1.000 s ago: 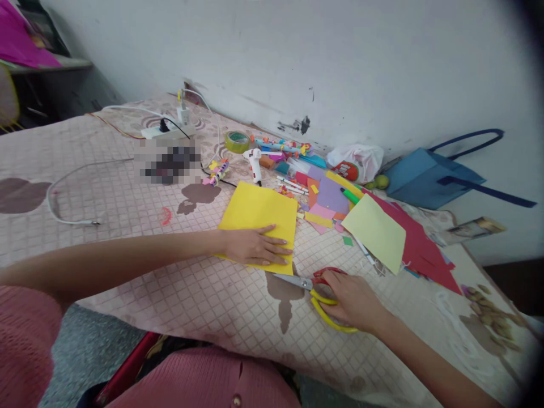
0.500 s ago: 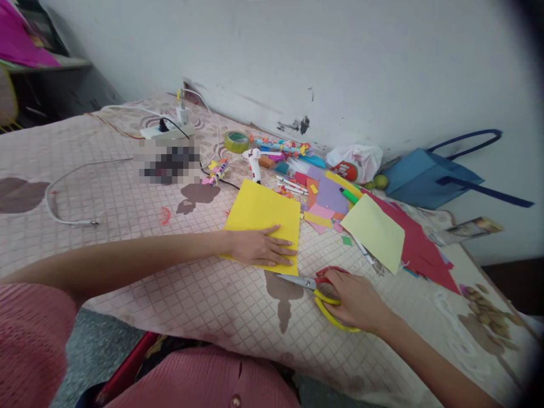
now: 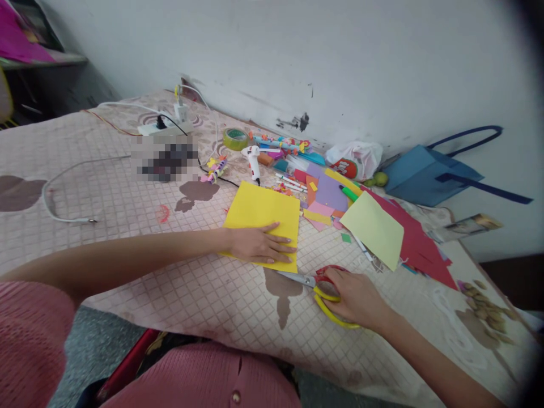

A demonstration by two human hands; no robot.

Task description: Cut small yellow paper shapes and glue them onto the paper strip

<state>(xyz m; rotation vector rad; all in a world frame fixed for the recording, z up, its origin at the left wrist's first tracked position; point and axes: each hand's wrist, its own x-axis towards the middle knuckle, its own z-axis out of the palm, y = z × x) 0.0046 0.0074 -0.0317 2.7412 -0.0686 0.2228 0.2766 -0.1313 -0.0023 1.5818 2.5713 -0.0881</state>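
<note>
A yellow sheet of paper (image 3: 266,204) lies on the patterned tablecloth in front of me. My left hand (image 3: 259,243) rests flat across its lower part, fingers spread apart. In my right hand (image 3: 355,297) is a pair of scissors (image 3: 308,280) with red and yellow handles, fingers wrapped round them. Their blades look closed and point left, just below the sheet's lower right corner; I cannot tell whether the tip touches the paper.
Behind the sheet lie a white glue gun (image 3: 254,161), a tape roll (image 3: 235,139) and coloured paper scraps (image 3: 331,192). To the right are a pale yellow sheet (image 3: 374,228), red paper (image 3: 419,249) and a blue bag (image 3: 431,173). A power strip (image 3: 165,128) sits back left.
Over the last second the yellow sheet has slid slightly right under my left hand. My right hand and the scissors have shifted a little right too, with little difference since half a second ago.
</note>
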